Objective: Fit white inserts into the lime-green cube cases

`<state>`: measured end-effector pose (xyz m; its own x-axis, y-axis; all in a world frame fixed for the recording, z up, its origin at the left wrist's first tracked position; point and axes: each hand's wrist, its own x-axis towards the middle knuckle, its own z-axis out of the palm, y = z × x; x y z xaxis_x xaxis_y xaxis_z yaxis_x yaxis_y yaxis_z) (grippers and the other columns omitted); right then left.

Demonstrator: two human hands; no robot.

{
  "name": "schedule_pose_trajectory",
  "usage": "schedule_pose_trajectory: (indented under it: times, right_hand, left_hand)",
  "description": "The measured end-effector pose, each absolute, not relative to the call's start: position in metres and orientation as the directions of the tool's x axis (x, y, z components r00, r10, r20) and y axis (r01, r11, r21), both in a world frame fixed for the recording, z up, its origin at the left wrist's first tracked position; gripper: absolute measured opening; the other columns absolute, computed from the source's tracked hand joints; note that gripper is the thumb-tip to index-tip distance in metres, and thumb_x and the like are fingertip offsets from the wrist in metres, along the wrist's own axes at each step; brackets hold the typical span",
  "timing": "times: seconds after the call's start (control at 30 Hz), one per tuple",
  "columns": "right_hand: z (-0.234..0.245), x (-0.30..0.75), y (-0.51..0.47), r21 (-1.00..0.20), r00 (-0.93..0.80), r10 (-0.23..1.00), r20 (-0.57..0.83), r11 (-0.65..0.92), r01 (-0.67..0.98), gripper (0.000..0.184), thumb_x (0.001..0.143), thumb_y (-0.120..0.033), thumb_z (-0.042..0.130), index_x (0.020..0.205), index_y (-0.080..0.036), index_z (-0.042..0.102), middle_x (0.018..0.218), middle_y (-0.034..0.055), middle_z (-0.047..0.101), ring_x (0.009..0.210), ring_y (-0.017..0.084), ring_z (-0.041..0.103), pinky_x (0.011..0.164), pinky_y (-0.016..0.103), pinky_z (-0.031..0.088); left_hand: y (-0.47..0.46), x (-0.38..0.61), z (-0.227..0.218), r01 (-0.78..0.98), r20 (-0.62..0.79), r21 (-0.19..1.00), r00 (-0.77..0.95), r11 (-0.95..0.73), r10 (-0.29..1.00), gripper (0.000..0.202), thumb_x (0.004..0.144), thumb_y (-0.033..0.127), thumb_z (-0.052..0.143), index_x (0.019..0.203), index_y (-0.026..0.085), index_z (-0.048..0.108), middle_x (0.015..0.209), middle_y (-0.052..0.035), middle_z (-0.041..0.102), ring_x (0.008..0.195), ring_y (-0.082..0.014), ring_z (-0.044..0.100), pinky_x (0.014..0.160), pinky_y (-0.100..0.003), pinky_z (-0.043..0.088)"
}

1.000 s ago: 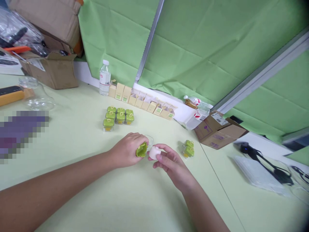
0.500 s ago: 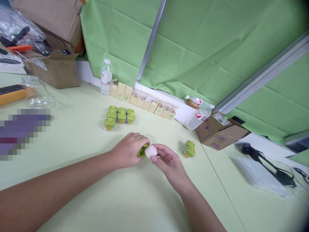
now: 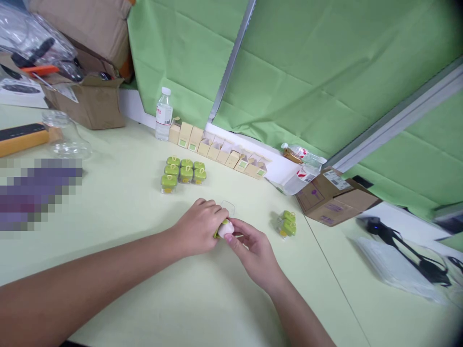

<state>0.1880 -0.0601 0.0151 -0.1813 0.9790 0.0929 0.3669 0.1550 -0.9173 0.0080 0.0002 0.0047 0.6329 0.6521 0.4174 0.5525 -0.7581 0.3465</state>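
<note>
My left hand (image 3: 202, 226) is closed around a green lid (image 3: 217, 233), most of it hidden by the fingers. Between thumb and fingers, my right hand (image 3: 251, 246) pinches a small rounded white piece (image 3: 226, 228) and holds it against the lid. Just behind the hands a clear plastic container (image 3: 228, 207) stands on the table, partly hidden by my left hand. Several small clear boxes with green lids (image 3: 169, 182) sit grouped beyond my left hand. A smaller group of green-lidded boxes (image 3: 288, 226) is to the right.
A row of small beige cartons (image 3: 217, 148) lines the back edge beside an upright water bottle (image 3: 164, 115). Bottles lying down (image 3: 300, 178) and a cardboard box (image 3: 334, 197) are at back right. A glass vessel (image 3: 67, 137) and an open carton (image 3: 88, 103) stand left.
The white piece has moved left and in against the green lid, and my hands are closer together. The whole view has shifted slightly.
</note>
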Motion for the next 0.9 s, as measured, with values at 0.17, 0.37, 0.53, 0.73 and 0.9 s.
schedule_pose_trajectory:
  times: [0.17,0.37,0.53,0.73,0.9]
  right_hand:
    - [0.016,0.184,-0.064,-0.825,-0.207,0.968,0.140,0.230,0.516,0.031,0.095,-0.034,0.057,0.124,-0.026,0.065,0.103,0.0032,0.071,0.083,0.018,0.061,0.076,0.032,0.052]
    - [0.013,0.178,-0.068,-0.678,-0.235,0.949,0.212,0.316,0.663,0.025,0.095,-0.031,0.055,0.114,-0.020,0.067,0.086,0.0055,0.066,0.077,0.020,0.058,0.070,0.034,0.049]
    - [0.010,0.177,-0.071,-0.743,-0.146,0.935,0.322,0.345,0.574,0.032,0.092,-0.030,0.061,0.124,-0.024,0.059,0.099,0.0050,0.068,0.084,0.019,0.062,0.076,0.035,0.053]
    - [0.012,0.175,-0.073,-0.773,-0.114,0.904,0.411,0.412,0.482,0.022,0.090,-0.024,0.064,0.111,-0.025,0.060,0.106,0.0047,0.065,0.094,0.019,0.063,0.079,0.034,0.056]
    - [0.013,0.175,-0.073,-0.755,-0.097,0.893,0.440,0.426,0.497,0.019,0.086,-0.021,0.067,0.105,-0.024,0.063,0.099,0.0045,0.065,0.087,0.019,0.064,0.077,0.035,0.057]
  left_hand:
    - [-0.001,0.008,0.003,0.541,0.383,0.367,0.653,-0.757,0.653,0.015,0.075,0.018,0.060,0.089,0.019,0.057,0.082,-0.0029,0.065,0.082,-0.0221,0.056,0.076,-0.038,0.037]
    - [-0.003,0.008,0.004,0.482,0.349,0.426,0.693,-0.766,0.630,0.022,0.069,0.011,0.059,0.089,0.019,0.055,0.081,-0.0025,0.065,0.083,-0.0223,0.057,0.076,-0.037,0.036]
    - [-0.004,0.010,0.006,0.411,0.370,0.564,0.649,-0.716,0.664,0.025,0.072,0.017,0.060,0.097,0.021,0.057,0.090,-0.0018,0.067,0.086,-0.0230,0.059,0.080,-0.037,0.040]
    - [-0.006,0.013,0.005,0.275,0.420,0.666,0.630,-0.694,0.653,0.034,0.072,0.018,0.063,0.105,0.023,0.056,0.095,0.0002,0.068,0.086,-0.0212,0.061,0.078,-0.034,0.044]
    - [-0.006,0.013,0.004,0.252,0.424,0.682,0.629,-0.687,0.652,0.033,0.072,0.019,0.063,0.104,0.023,0.057,0.094,0.0004,0.068,0.086,-0.0212,0.061,0.080,-0.034,0.045]
